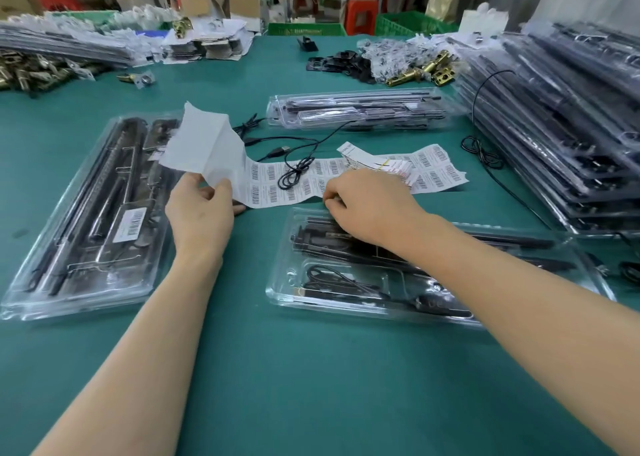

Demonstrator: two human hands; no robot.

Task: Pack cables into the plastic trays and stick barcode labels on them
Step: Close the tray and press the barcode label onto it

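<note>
Left hand pinches label sheet by bare end; right hand pinches its near edge. Hold taut, peel slowly.

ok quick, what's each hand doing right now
Left hand: pinches the blank lifted end of the label sheet.
Right hand: fingers curled, pinching at that sheet's near edge.

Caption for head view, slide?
Left hand holds the barcode label sheet; right hand pinches its near edge beside a plastic tray.
</note>
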